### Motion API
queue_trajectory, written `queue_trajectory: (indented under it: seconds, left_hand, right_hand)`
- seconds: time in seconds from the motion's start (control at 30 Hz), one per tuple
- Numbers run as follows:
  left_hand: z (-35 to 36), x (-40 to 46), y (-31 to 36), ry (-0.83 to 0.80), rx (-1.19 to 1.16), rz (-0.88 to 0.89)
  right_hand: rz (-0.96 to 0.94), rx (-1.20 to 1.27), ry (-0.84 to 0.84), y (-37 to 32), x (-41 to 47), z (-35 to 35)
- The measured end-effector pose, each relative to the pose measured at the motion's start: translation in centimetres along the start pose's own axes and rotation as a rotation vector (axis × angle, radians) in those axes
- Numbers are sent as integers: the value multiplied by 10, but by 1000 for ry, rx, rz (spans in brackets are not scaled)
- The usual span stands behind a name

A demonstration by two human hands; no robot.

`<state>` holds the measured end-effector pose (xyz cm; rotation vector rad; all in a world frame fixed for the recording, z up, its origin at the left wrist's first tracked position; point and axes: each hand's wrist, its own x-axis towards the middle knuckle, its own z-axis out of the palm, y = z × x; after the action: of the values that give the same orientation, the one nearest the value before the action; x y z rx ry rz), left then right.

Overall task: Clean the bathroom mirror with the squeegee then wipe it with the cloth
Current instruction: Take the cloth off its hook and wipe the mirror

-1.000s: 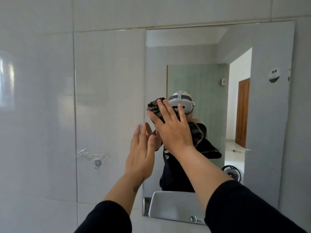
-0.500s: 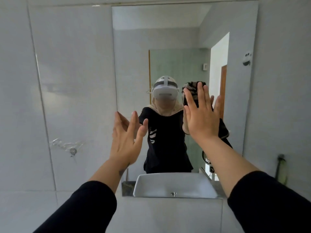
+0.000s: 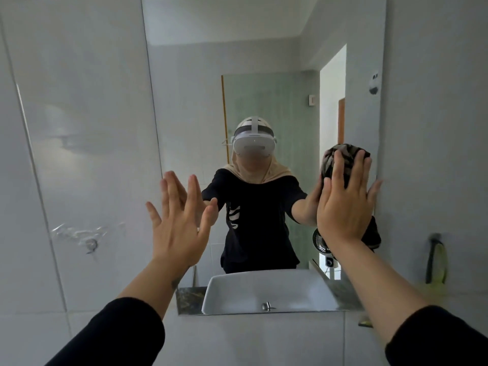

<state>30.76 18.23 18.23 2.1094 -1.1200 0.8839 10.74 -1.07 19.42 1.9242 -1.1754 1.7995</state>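
The bathroom mirror (image 3: 264,75) fills the centre and upper middle of the frame, set in a wall of pale glossy tiles (image 3: 79,128). The right hand (image 3: 343,207), at centre right, lies flat with fingers spread, pressing a dark patterned cloth (image 3: 343,157) against the glass just beside the mirror's right edge; the little finger reaches over that edge onto the tile. The cloth bunches out above the fingertips and a dark fold hangs below the wrist. The left hand (image 3: 182,220), left of centre, is open and empty, fingers splayed, held up at the mirror's left edge; whether it touches the glass cannot be told.

Reflected in the mirror are the person with a white headset, a white basin (image 3: 264,291) at the lower middle, a small fan partly hidden behind the right wrist, and a doorway at the upper right. A round sticker (image 3: 374,84) sits near the mirror's right edge, upper right. On the tile at lower left is a metal wall hook (image 3: 91,244) with clear residue around it. At the lower right, a dark-handled tool with something yellow-green (image 3: 435,260) hangs on the wall, blurred.
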Motion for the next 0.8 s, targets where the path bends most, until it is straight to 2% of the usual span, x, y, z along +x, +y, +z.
queue_trajectory:
  seconds: [0.13,0.33,0.53,0.8]
  left_hand:
    - [-1,0,-4,-22,18,57]
    - [-16,-8,-34,4,-13,135]
    - [-25,-25,-70,-16,98,138]
    - [-15,-56,-86,-71,123,115]
  right_hand:
    - [-128,11,-7,-33,-5,0]
    - [-466,14,-128,-119,-28,18]
    - [-706,-25,-225,-185,-62,28]
    - [-895,-100,-274,-189,-95,38]
